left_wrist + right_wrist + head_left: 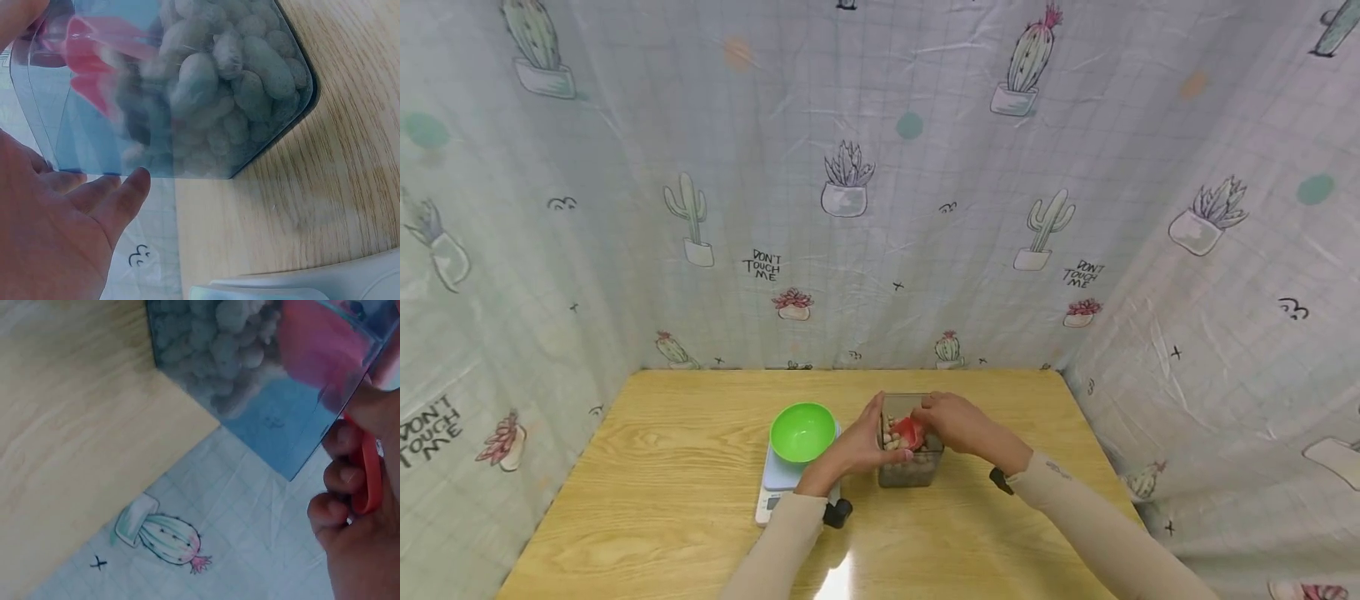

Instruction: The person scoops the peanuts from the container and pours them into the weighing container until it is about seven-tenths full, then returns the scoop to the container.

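A clear plastic container of peanuts in their shells stands on the table. My left hand holds its left side, the thumb along the near rim and the fingers against the wall. In my right hand is a red scoop, its handle gripped by curled fingers. The scoop's bowl is inside the container among the peanuts. How many peanuts it carries, I cannot tell. Left of the container, a green bowl sits on a white kitchen scale.
The wooden table ends at a back edge close behind the container. A curtain printed with cacti hangs around its back and sides. My left forearm passes over part of the scale.
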Motion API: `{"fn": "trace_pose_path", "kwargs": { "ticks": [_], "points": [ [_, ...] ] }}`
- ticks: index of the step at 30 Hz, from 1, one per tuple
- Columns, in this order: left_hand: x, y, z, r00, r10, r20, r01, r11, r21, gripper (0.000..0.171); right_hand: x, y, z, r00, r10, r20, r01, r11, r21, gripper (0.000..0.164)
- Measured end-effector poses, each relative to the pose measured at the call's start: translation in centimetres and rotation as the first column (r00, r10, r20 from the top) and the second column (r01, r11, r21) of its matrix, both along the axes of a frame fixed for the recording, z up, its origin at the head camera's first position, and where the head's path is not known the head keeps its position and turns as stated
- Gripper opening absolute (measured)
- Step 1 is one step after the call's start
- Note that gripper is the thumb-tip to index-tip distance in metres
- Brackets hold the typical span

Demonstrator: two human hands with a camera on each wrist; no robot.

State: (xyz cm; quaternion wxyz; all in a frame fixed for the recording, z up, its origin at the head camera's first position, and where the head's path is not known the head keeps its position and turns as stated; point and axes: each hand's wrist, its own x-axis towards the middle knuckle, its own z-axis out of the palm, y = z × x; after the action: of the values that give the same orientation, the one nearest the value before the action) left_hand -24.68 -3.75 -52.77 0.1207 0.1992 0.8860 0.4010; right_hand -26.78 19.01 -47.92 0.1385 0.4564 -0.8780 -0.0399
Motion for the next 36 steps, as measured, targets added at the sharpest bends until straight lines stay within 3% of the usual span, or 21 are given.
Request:
{"fn": "trace_pose_path", "kwargs": {
  "ticks": [3,13,20,23,31,36],
  "points": [
    [-0.1,-0.1,-0.2,1.000,0.002,0.002,-0.002,1.000,0.005,0.123,-0.1,0.0,-0.3,1.000,0.017,0.025,-0.016,1.000,-0.024,0.007],
    [-0.1,-0.1,-0.3,1.000,0.010,0.019,-0.010,1.000,0.013,0.121,0.3,0.4,-1.8,0.999,-0.005,-0.045,0.001,0.995,-0.099,0.009],
    [-0.2,0.0,-0.3,1.000,0.001,0.025,-0.001,1.000,0.027,0.120,0.7,0.2,-1.6,0.991,-0.021,-0.129,0.017,0.999,-0.032,0.009],
    [-0.2,0.0,-0.3,1.000,0.001,0.017,-0.002,0.999,0.039,0.119,0.6,-0.1,-1.4,0.993,-0.019,-0.115,0.015,0.999,-0.029,0.007],
    [-0.1,0.1,-0.5,1.000,0.013,0.022,-0.013,1.000,0.029,0.121,1.0,0.3,-1.4,0.998,-0.062,0.022,0.064,0.992,-0.107,0.007],
    [0.0,0.1,-0.4,1.000,0.028,0.009,-0.028,0.999,0.030,0.121,1.5,0.2,-1.6,0.996,-0.094,-0.007,0.092,0.986,-0.137,0.011]
  ]
}}
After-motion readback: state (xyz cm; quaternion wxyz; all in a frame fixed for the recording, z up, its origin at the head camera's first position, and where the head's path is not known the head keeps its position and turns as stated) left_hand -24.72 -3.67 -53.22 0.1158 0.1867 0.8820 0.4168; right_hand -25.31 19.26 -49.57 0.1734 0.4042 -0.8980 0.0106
